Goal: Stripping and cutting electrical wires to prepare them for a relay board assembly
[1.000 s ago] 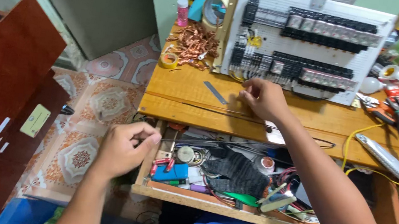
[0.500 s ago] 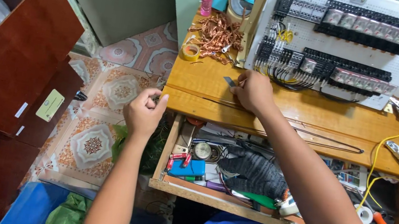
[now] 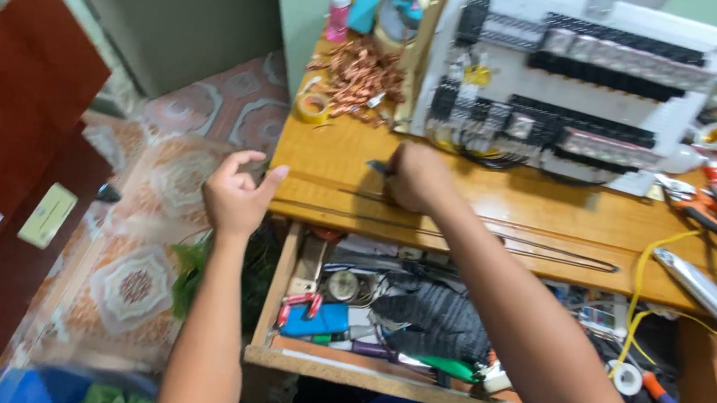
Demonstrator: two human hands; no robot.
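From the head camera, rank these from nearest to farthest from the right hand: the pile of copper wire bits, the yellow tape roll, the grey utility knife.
Measured from the right hand:
1. Pile of copper wire bits, just behind the hand, toward the wall.
2. Yellow tape roll, at the desk's left edge, a little farther off.
3. Grey utility knife, far off on the desk's right side.

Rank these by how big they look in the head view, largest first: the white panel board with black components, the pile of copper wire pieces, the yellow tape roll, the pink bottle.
1. white panel board
2. pile of copper wire pieces
3. yellow tape roll and pink bottle: look much alike, not ranked.
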